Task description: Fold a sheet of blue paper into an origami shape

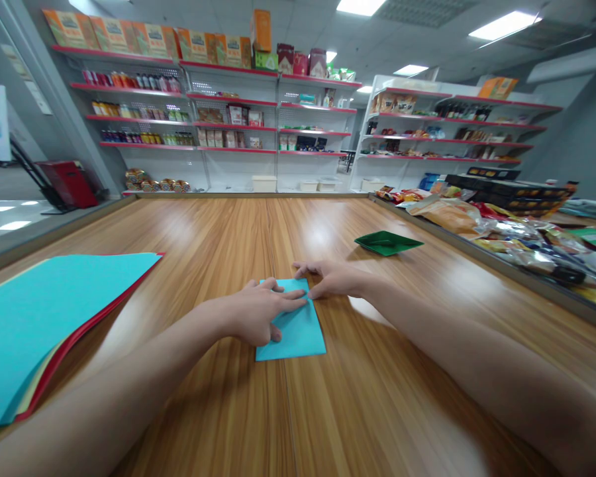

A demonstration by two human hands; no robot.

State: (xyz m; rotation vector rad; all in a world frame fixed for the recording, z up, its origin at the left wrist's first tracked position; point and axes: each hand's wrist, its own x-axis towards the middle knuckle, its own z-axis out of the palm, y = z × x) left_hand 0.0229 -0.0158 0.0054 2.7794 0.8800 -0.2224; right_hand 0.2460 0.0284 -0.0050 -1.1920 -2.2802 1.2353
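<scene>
Head view shows me both hands flat on a folded turquoise paper (298, 328) that lies in the middle of the wooden desk (367, 411). My left hand (258, 311) is spread out, palm down, covering the paper's left half, its fingers reaching right across the far part of the sheet. My right hand (330, 278) rests at the paper's far right corner, fingers extended and pressing down on the far edge, not gripping anything. The two hands almost meet at the fingertips over the far end of the paper, while the near end of the sheet lies bare toward me. On the left, well apart, sits a stack of coloured sheets (44, 324) with turquoise on top and red and yellow edges below. On the far right of the desk lies a folded green paper (388, 242). Beyond the desk's right edge I see packets of snacks (506, 232).
</scene>
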